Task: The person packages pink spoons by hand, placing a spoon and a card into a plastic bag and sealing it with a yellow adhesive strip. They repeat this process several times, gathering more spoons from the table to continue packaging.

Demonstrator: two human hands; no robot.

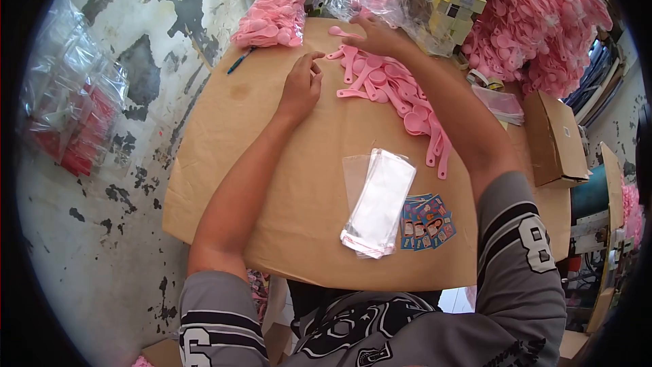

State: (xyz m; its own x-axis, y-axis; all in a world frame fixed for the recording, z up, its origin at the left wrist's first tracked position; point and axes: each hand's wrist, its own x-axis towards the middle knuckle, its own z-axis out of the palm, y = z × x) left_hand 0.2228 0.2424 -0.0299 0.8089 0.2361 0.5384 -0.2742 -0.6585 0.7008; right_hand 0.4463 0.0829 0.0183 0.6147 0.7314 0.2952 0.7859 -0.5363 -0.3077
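My left hand (pixel 303 85) hovers over the brown tabletop left of the spoon pile, fingers loosely bent and nothing in them. Farther up, my right hand (pixel 377 37) reaches over the back of the table, thumb and fingers apart. A single pink spoon (pixel 337 31) lies between them, its handle running under the hand. Just beyond the fingertips is a crumpled clear plastic bag (pixel 407 3) with pink pieces inside. Below my right forearm spreads a loose heap of pink plastic spoons (pixel 380 81), several fanned out with short flat handles.
Clear flat bags (pixel 382 197) lie stacked near me beside printed blue cards (pixel 426 223). A filled bag of spoons (pixel 273 13) and a blue pen (pixel 241 60) are at back left. Yellow boxes (pixel 456 10), a large spoon sack (pixel 536 20) and a cardboard box (pixel 551 139) line the right.
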